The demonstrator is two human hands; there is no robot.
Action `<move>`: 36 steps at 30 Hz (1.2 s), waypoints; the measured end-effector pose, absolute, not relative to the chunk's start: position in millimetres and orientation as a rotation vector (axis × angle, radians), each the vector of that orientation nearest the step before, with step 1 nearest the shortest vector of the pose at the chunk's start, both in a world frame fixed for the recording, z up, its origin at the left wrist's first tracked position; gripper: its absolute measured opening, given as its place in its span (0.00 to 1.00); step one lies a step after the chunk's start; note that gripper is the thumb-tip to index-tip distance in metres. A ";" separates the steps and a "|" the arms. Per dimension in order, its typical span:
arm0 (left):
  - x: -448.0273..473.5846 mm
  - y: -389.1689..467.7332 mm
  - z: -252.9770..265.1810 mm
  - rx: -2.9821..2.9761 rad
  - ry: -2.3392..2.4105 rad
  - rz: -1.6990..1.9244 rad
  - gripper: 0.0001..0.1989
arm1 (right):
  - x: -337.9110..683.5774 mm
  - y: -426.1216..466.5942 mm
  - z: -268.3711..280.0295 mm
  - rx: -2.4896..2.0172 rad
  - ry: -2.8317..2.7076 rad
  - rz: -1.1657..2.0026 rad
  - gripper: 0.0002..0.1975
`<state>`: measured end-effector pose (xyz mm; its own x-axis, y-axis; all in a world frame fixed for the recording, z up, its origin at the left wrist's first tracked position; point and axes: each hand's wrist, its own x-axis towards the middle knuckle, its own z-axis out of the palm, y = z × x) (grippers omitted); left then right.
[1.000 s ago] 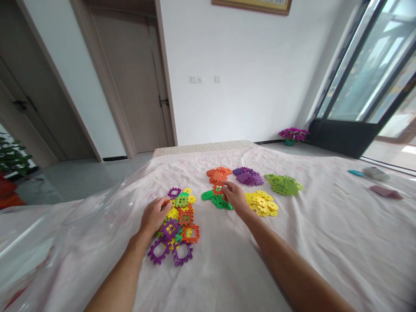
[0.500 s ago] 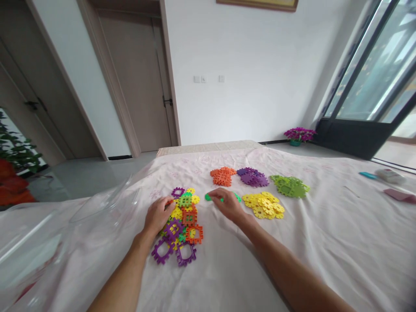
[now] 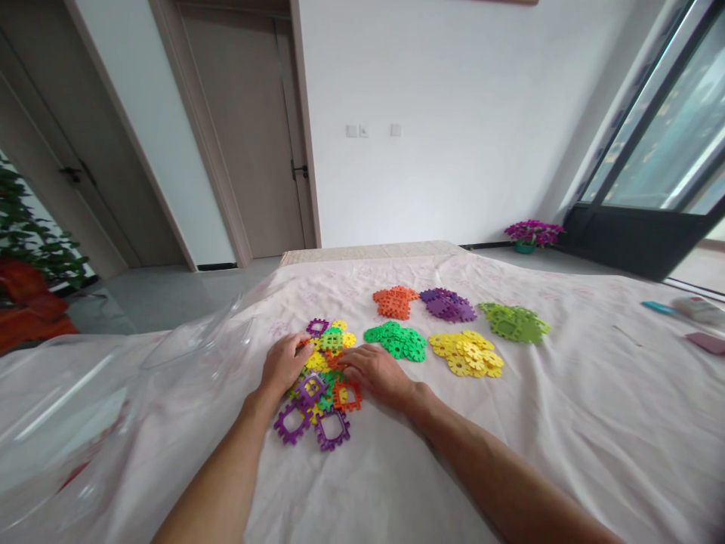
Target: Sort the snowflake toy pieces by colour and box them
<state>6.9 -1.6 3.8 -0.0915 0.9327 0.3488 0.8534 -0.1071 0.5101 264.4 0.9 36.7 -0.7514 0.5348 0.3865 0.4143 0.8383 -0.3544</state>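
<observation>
The mixed pile (image 3: 311, 387) of plastic pieces lies on the cloth-covered table (image 3: 408, 468), toward its left edge. The right hand (image 3: 381, 374) bends its fingers over an orange piece (image 3: 335, 360) there; whether its grip has closed cannot be told. The left hand (image 3: 286, 364) curls at the pile's left side, its hold also unclear. Rightward lie a green heap (image 3: 396, 341) and a yellow heap (image 3: 467, 353); an orange heap (image 3: 395, 304) and a purple heap (image 3: 450, 306) sit nearer the far edge.
</observation>
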 end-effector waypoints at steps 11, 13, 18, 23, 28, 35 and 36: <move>4.7 0.7 0.3 2.048 1.997 0.979 0.16 | 290.9 25.3 48.9 -1.288 -2.155 0.184 0.22; 5.2 0.6 0.6 2.047 1.994 0.978 0.17 | 295.2 32.5 51.2 -1.298 -2.085 0.239 0.22; 5.8 -0.7 2.5 2.030 2.009 0.972 0.16 | 299.1 56.3 44.7 -1.264 -1.523 0.945 0.21; 5.5 -0.2 2.0 2.031 2.011 0.973 0.16 | 302.9 69.7 35.8 -0.969 -1.089 1.220 0.17; 5.4 0.2 1.1 2.044 2.006 0.974 0.16 | 301.7 56.7 38.4 -1.047 -1.308 1.197 0.17; 6.3 -2.1 3.4 2.021 2.020 0.956 0.15 | 284.2 21.8 47.9 -0.911 -2.215 1.209 0.14; 6.5 -2.4 3.6 2.020 2.018 0.959 0.15 | 282.0 18.1 48.4 -0.866 -2.339 1.150 0.17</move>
